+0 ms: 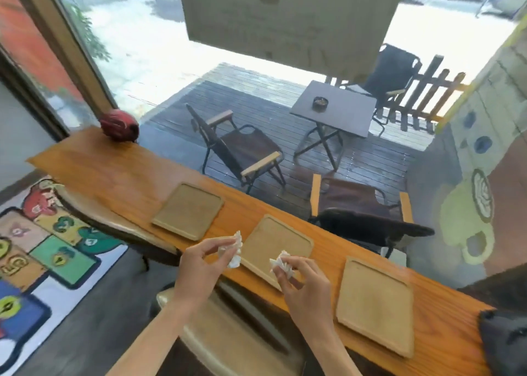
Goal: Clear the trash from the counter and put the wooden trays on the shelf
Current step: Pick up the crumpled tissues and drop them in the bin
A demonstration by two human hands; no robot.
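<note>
Three pale wooden trays lie in a row on the long wooden counter: a left tray, a middle tray and a right tray. All three look bare. My left hand hovers at the counter's near edge, left of the middle tray, pinching a crumpled white paper napkin. My right hand is over the middle tray's near corner, closed on a second crumpled white napkin.
A red round ornament sits at the counter's far left end by the window. A beige stool stands under my arms. A colourful mat covers the floor at left. A dark furry shape sits at the counter's right end.
</note>
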